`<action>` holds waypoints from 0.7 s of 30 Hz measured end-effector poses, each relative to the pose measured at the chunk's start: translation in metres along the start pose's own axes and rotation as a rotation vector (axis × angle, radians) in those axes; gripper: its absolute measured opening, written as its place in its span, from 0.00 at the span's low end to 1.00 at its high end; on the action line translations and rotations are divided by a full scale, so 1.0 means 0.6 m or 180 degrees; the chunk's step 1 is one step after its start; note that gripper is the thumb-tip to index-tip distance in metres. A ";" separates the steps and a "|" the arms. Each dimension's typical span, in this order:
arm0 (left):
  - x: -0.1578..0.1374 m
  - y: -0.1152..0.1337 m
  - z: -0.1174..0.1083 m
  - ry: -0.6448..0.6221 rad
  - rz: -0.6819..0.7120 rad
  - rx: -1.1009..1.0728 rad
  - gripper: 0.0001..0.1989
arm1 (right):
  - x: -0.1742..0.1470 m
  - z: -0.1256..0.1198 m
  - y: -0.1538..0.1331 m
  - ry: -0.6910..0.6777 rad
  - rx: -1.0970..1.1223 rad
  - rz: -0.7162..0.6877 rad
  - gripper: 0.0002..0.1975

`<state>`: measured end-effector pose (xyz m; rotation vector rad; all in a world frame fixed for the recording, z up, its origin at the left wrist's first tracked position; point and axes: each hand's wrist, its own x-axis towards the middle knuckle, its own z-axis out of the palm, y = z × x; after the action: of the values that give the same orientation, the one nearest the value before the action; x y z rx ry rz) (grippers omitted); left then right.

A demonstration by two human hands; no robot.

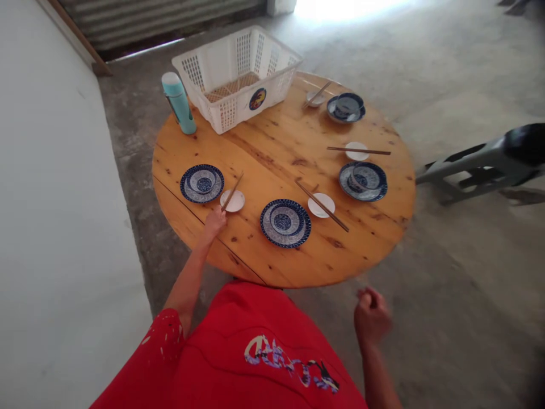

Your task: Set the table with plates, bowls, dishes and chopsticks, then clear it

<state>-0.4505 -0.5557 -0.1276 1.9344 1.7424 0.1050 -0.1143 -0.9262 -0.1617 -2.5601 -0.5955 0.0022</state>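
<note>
My left hand (216, 220) is closed on the near end of a pair of chopsticks (232, 192), which lies across a small white dish (237, 201). Just left of that dish is a blue-patterned plate (184, 187) with a clear glass bowl in it. To the right sits another blue-patterned plate (264, 227), beside a white dish (327, 200) with chopsticks (334, 216) across it. Off the table's near right edge, my right hand (372, 313) hangs with its fingers curled, and nothing shows in it.
The round wooden table (264, 153) also bears a white plastic basket (272, 96), a turquoise bottle (181, 105) and two more settings with plates (343, 184), dishes and chopsticks. A grey stool (464, 176) stands at the right. A white wall (63, 227) is at the left.
</note>
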 end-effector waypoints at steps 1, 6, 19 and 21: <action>-0.002 0.001 0.000 0.0005 -0.0005 -0.0215 0.07 | 0.036 0.007 -0.019 0.0012 -0.0008 -0.0242 0.24; -0.035 0.009 0.008 -0.0135 -0.0184 -0.1820 0.09 | 0.189 0.052 -0.154 -0.0270 -0.0433 -0.1112 0.31; -0.180 0.140 0.056 -0.1530 -0.0078 -0.4287 0.19 | 0.212 0.089 -0.283 -0.1764 -0.1296 -0.0562 0.18; -0.187 0.182 0.073 -0.1768 0.0130 -0.4365 0.21 | 0.204 0.084 -0.276 -0.1766 -0.0986 -0.0482 0.17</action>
<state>-0.3529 -0.6792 -0.0863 0.8243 0.7953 0.5466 -0.0779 -0.7232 -0.1127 -2.8062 -1.0648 0.6299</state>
